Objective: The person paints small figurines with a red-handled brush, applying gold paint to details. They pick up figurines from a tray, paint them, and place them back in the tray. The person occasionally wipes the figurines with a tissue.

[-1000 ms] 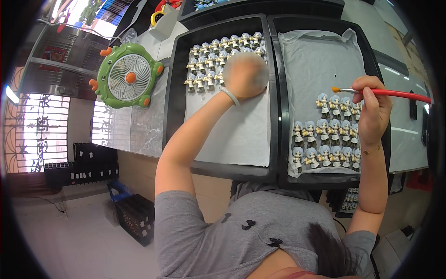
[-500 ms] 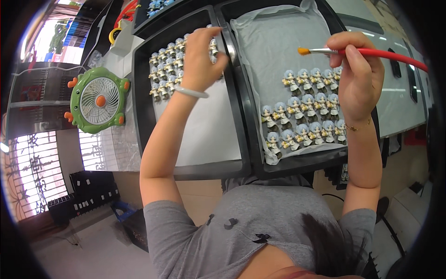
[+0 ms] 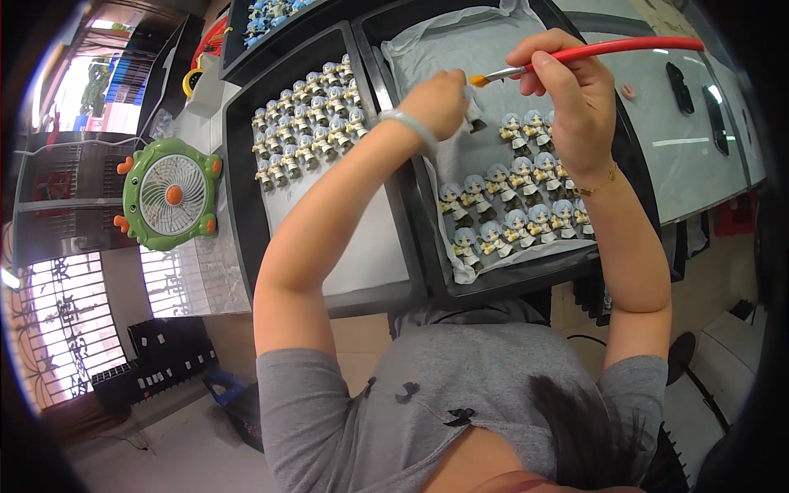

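Note:
My left hand (image 3: 437,104) is over the right tray, its fingers closed on a small figurine (image 3: 474,113) that shows only partly beside the fingertips. A paintbrush (image 3: 575,54) with a red handle and orange-brown bristles is gripped in my right hand (image 3: 573,107). The bristles point left, close to the left fingertips. Below both hands, rows of pale-haired figurines in white (image 3: 523,177) stand on the thin white sheet (image 3: 448,41) lining the black right tray (image 3: 526,279). Part of those rows is hidden by my right hand and wrist.
In the black left tray (image 3: 335,306), more figurines (image 3: 306,123) stand in rows at the far end on white paper. Farther back is a tray of blue items (image 3: 271,18). A green fan (image 3: 171,195) stands at left. Dark objects (image 3: 679,87) lie on the glass surface at right.
My left hand has moved right from the left tray to the right one and now holds a figurine. My right hand, still gripping the paintbrush, has shifted left.

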A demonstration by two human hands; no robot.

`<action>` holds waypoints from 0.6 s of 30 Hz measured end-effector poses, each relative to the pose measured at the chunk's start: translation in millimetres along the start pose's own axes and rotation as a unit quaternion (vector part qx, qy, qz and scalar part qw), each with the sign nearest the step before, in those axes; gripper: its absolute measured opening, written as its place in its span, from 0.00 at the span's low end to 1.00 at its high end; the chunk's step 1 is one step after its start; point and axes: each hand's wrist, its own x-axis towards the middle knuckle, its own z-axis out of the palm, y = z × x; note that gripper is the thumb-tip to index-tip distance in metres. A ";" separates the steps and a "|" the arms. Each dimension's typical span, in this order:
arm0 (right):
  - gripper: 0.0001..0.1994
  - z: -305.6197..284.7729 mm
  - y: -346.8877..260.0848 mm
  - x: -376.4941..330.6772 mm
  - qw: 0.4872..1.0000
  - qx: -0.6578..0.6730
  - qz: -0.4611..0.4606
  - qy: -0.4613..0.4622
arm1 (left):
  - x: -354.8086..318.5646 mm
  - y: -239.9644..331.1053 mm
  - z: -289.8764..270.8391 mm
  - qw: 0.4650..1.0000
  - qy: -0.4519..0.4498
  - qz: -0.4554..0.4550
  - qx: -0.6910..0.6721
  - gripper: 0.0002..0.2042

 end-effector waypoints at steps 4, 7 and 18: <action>0.11 2.6 -15.0 -3.0 0.999 0.031 -0.003 0.013 | -67.6 -2.7 -39.4 0.911 0.007 -0.007 -0.413 0.16; 0.10 9.4 -28.2 -8.9 0.998 0.053 -0.003 -0.043 | -117.8 8.2 -43.8 0.737 -0.029 -0.054 -0.673 0.19; 0.09 22.7 -21.2 -21.5 0.992 0.052 0.033 -0.107 | -168.9 10.3 -43.4 0.717 -0.029 -0.009 -0.696 0.42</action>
